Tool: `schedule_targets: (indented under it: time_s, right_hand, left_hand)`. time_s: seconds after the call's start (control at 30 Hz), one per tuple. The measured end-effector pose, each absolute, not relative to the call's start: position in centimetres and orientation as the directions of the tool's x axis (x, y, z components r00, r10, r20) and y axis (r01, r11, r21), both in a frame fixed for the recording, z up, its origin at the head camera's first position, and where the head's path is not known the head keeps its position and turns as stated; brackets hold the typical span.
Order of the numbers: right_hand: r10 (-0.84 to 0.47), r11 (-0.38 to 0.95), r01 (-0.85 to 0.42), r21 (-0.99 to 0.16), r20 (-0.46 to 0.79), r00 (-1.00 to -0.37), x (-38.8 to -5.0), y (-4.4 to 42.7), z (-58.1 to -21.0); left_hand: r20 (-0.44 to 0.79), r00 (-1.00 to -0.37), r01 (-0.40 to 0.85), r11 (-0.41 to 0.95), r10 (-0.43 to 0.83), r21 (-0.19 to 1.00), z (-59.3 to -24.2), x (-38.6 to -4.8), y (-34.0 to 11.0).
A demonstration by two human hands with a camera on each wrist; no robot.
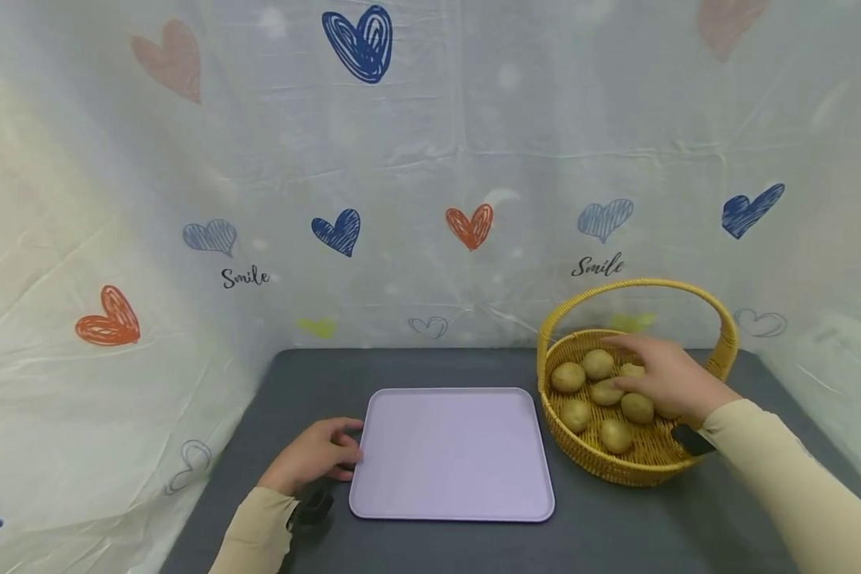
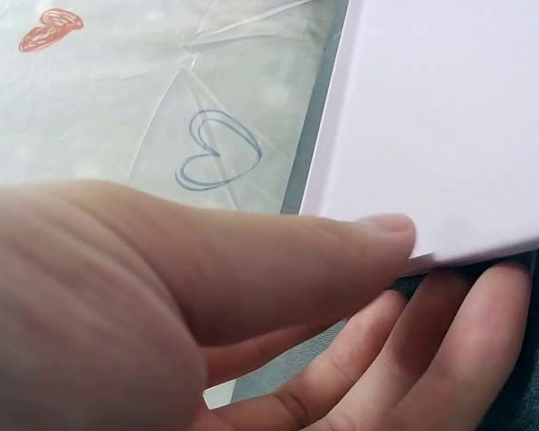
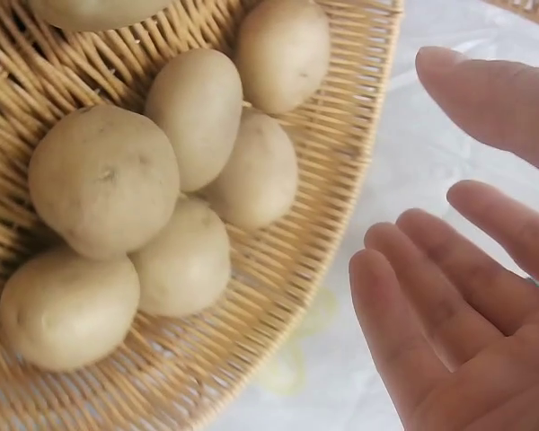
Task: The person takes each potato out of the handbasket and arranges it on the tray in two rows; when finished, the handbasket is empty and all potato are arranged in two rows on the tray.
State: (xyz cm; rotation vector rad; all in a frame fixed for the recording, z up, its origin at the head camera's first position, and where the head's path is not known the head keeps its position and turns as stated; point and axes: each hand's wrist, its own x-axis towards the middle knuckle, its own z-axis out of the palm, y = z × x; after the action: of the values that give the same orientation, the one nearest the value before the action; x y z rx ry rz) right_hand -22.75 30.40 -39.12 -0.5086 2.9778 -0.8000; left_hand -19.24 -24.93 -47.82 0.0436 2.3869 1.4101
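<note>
My left hand (image 1: 314, 454) is at the left edge of a pale lilac rectangular tray (image 1: 452, 454). In the left wrist view its thumb lies over the tray's rim (image 2: 494, 251) and the fingertips curl against the rim's underside. My right hand (image 1: 670, 379) reaches over a yellow wicker basket (image 1: 595, 465) with a tall arched handle. Several potatoes (image 1: 616, 436) lie in it, some partly hidden by that hand. In the right wrist view the right fingers are extended and apart, holding nothing, beside the clustered potatoes (image 3: 105, 180).
Tray and basket stand on a dark grey table (image 1: 316, 375), the basket right of the tray. The basket's handle (image 1: 638, 285) arches above the potatoes. A whitish sheet with printed hearts (image 1: 469, 227) hangs behind and at both sides.
</note>
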Motion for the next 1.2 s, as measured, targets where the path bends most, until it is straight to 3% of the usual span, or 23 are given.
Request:
schedule_targets:
  time_s: [0.57, 1.2]
  right_hand:
    - [-0.373, 0.795, -0.315, -0.518, -0.01, -0.928, -27.6, 27.9, -42.0]
    - [-0.406, 0.81, -0.341, -0.477, -0.035, -0.913, -28.9, 26.6, -43.8]
  left_hand:
    - [-0.336, -0.909, -0.22, 0.401, 0.248, 0.89, -48.3, -20.2, -25.5]
    - [-0.343, -0.915, -0.234, 0.414, 0.211, 0.88, -48.4, -20.4, -25.5]
